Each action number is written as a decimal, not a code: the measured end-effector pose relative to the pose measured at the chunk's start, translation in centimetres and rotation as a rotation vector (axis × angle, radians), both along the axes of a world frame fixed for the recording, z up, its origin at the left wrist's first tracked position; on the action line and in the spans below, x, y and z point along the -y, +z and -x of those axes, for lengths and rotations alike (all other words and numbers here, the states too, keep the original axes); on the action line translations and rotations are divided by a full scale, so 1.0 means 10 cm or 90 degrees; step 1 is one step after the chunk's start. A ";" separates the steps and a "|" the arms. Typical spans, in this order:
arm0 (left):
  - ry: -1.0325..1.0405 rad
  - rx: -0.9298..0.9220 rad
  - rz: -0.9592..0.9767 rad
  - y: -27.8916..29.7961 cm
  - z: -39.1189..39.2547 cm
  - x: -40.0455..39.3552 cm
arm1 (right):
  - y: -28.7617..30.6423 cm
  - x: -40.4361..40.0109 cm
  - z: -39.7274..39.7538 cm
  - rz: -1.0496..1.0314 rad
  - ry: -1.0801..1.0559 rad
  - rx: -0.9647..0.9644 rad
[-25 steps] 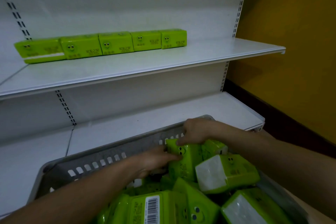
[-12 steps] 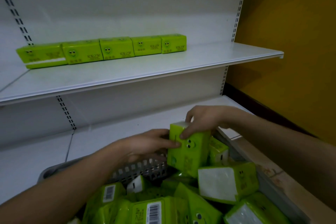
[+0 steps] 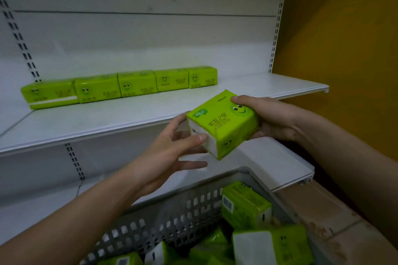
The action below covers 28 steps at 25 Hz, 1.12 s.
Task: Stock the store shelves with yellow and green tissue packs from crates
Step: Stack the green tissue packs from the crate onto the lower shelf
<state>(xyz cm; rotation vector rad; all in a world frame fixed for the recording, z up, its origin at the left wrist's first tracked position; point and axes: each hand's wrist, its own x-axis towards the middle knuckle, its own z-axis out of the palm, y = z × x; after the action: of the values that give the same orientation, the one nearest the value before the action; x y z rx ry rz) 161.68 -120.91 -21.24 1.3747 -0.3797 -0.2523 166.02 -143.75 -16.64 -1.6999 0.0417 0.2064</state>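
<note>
Both hands hold one green tissue pack (image 3: 224, 123) in the air, tilted, above the grey crate (image 3: 172, 219): the right hand (image 3: 267, 118) grips its right end, and the left hand (image 3: 172, 148) has its thumb pressed on the white left end. Five matching packs (image 3: 120, 87) with smiley faces line the upper shelf (image 3: 107, 120) at far left; their print is unreadable.

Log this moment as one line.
both hands hold green tissue pack | above crate | near upper shelf | five-pack row there

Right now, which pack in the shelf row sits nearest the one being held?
The rightmost pack in the row of five on the upper shelf: it ends the line, closest to the held pack.
</note>
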 end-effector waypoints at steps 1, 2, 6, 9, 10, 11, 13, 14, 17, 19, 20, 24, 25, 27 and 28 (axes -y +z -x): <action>0.045 0.057 -0.026 0.10 -0.04 0.04 | 0.04 -0.01 -0.03 -0.026 -0.016 0.016; 0.090 0.111 -0.056 0.20 -0.10 0.08 | 0.08 -0.03 -0.07 -0.050 -0.037 0.030; 0.147 0.178 -0.084 0.64 -0.43 0.25 | 0.29 -0.07 -0.22 -0.174 -0.130 0.065; 0.142 0.222 -0.176 0.69 -0.58 0.28 | 0.34 -0.08 -0.35 -0.183 -0.153 0.073; 0.148 0.238 -0.216 0.68 -0.62 0.27 | 0.33 -0.10 -0.39 -0.172 -0.148 0.080; 0.157 0.249 -0.254 0.67 -0.66 0.24 | 0.32 -0.14 -0.42 -0.168 -0.137 0.086; 0.177 0.252 -0.312 0.65 -0.77 0.16 | 0.29 -0.24 -0.47 -0.156 -0.111 0.099; 0.180 0.246 -0.334 0.65 -0.83 0.14 | 0.27 -0.29 -0.51 -0.141 -0.106 0.111; 0.185 0.258 -0.402 0.60 -1.02 0.14 | 0.20 -0.36 -0.65 -0.031 -0.146 0.191; 0.216 0.300 -0.458 0.59 -1.16 0.25 | 0.16 -0.32 -0.77 0.071 -0.192 0.271; 0.233 0.325 -0.487 0.59 -1.22 0.33 | 0.13 -0.27 -0.80 0.137 -0.220 0.317; 0.255 0.471 -0.520 0.63 -1.38 0.77 | 0.01 -0.06 -0.92 0.466 -0.324 0.451; 0.243 0.504 -0.536 0.62 -1.42 0.89 | -0.04 -0.01 -0.95 0.521 -0.335 0.465; 0.204 0.555 -0.597 0.60 -1.50 1.06 | -0.11 0.11 -1.01 0.585 -0.337 0.484; 0.187 0.572 -0.624 0.60 -1.55 1.13 | -0.13 0.18 -1.05 0.604 -0.330 0.486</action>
<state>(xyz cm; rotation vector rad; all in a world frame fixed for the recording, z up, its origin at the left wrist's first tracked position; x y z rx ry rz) 177.20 -132.19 -15.29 2.4618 -0.8432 0.5330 176.52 -145.53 -17.93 -2.5181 0.0078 -0.9981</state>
